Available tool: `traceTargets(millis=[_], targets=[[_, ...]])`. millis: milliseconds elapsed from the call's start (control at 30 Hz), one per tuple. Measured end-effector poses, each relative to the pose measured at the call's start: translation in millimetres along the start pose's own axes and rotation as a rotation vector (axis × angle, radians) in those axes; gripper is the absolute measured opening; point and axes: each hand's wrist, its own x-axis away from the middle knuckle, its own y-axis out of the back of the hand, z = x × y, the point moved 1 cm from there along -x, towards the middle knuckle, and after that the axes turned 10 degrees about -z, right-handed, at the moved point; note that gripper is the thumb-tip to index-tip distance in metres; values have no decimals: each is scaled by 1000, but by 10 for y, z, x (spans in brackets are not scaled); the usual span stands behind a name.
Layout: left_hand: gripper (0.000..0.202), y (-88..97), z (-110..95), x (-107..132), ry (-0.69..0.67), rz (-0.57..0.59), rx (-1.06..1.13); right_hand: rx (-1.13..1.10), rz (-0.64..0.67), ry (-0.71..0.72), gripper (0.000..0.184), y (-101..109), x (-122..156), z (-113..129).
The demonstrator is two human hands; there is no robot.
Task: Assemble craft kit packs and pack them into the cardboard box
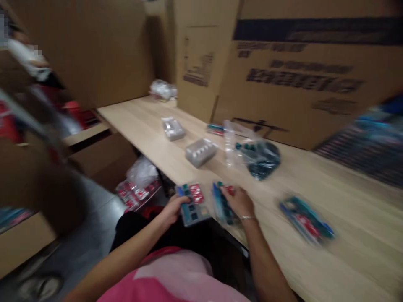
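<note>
At 10 o'clock from my hands, on the floor beside the bench, lie red-and-white packets (136, 195) with crumpled clear film. Further off at 10 o'clock, blurred, stands a co-worker's white sleeve (28, 58).

My left hand (171, 209) is closed, grasping the left edge of a flat blister card (192, 208). The card is teal and blue, with square recesses and a red panel, and it sits at the bench's near edge. My right hand (239, 202) is also closed, fingers curled over a narrower blue-and-teal pack (224, 205) just beside the card. A metal bracelet (247, 217) circles that wrist.

The pale wooden bench (352, 247) extends ahead. At 11 o'clock lie two grey, rounded-cornered packs (200, 152). At 1 o'clock lies a clear polybag (260, 157) with dark teal contents, its film glossy and creased. At 3 o'clock lies a motion-blurred teal-and-red pack (305, 220). Corrugated cardboard cartons (302, 84) stand along the far side.
</note>
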Motion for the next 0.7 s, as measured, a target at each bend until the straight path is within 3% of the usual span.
traceTargets(millis=[100, 233, 300, 400, 533, 600, 700], targets=[[24, 40, -82, -51, 56, 4, -10, 39, -79, -74, 61, 211, 44, -88], [22, 28, -142, 122, 97, 29, -33, -71, -107, -11, 53, 385, 80, -197], [23, 2, -163, 206, 99, 37, -45, -41, -247, -13, 51, 564, 118, -498], [23, -34, -187, 245, 119, 30, -94, 170, -428, -180, 49, 904, 160, -1197], [24, -103, -173, 187, 152, 56, -148, 246, -225, -413, 60, 1220, 178, -2016], [22, -169, -155, 178, 175, 68, -159, 183, -98, -427, 68, 1285, 166, -2217], [21, -302, -149, 238, 223, 64, -143, 69, 50, -419, 62, 1313, 143, -2295]])
